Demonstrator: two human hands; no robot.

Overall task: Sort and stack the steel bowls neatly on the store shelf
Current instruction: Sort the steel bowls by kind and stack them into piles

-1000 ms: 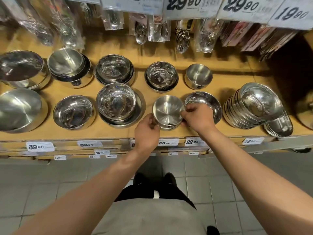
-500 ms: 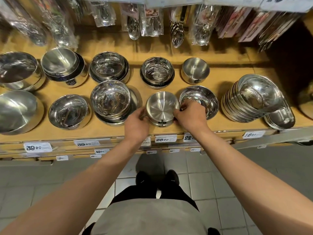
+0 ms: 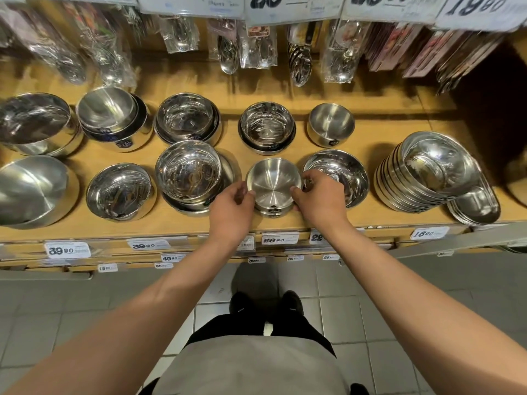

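1. A small round brushed-steel bowl is held between the two hands at the front edge of the tan wooden shelf, seated on top of what appears to be a short stack of like bowls; only the stack's lower rims are seen beneath it.
2. The left hand is set against the bowl's left rim and the right hand against its right rim, so the bowl lies directly between the two grips, equally near to both.
3. No long axis is presented by the bowl: it is round, upright, with its mouth turned upward.
4. Both grips are narrow: the fingers of each hand are curled and pinched onto the rim, thumbs toward the near side. How far the fingers reach down the wall cannot be told.
5. Just beyond the right hand a wider polished steel bowl is found, almost touching its knuckles; just beyond the left hand a tall stack of mirror-polished steel bowls is seen.
6. It is judged that the held bowl is being centred on its stack, so any coming move would depend on keeping both rims level.
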